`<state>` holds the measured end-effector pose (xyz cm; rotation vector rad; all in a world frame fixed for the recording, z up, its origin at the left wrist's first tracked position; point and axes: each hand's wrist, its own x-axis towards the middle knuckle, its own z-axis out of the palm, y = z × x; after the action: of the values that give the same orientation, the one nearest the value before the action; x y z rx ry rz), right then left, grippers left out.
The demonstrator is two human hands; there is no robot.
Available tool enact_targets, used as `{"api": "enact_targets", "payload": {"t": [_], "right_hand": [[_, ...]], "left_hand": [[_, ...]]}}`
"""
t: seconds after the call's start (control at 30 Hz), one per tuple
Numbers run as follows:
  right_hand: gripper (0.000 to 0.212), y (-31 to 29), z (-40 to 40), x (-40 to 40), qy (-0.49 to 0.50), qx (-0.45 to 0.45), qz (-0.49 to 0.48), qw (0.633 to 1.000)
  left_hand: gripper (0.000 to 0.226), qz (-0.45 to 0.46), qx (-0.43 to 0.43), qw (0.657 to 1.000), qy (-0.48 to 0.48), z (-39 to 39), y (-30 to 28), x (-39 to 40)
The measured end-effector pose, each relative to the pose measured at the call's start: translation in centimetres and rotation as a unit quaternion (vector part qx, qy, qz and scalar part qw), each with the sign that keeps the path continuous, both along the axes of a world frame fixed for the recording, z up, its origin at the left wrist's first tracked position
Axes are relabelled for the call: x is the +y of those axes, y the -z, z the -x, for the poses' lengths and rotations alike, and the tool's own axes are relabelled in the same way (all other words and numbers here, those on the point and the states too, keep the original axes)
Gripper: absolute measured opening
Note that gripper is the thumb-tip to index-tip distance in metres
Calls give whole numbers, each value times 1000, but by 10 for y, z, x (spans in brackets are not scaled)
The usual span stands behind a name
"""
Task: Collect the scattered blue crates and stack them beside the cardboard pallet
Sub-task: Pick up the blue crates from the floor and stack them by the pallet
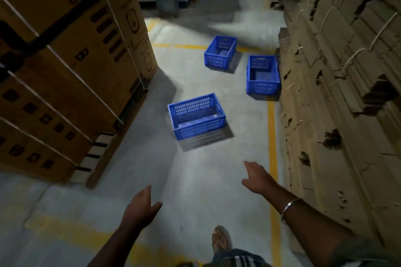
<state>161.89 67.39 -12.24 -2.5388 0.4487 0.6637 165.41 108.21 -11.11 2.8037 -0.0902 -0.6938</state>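
Crates (196, 116) untouched; left hand (141, 206), right hand (258, 176) open, empty.

floor (195, 180): grey concrete, yellow lines (272, 136); boxes (65, 60) stacked left

No readable text. Brown cartons (65, 60), up and left of my left grip (141, 206), carry a dark printed word near the top, too blurred to read; rows of black handling icons and a barcode-like striped label (95, 154), no legible numbers.
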Motion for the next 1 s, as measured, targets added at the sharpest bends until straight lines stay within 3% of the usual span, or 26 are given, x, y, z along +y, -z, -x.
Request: {"api": "enact_targets", "payload": {"t": [0.3, 0.7, 1.0], "right_hand": [[84, 2, -148, -10, 43, -9, -3, 999], [83, -12, -320, -9, 100, 12, 45, 994], [82, -1, -407, -10, 117, 16, 2, 993]], "left_hand": [[84, 15, 25, 1000, -5, -181, 6, -20], [81, 38, 61, 994, 79, -405, 19, -37], [81, 44, 82, 991, 92, -511, 33, -73]]}}
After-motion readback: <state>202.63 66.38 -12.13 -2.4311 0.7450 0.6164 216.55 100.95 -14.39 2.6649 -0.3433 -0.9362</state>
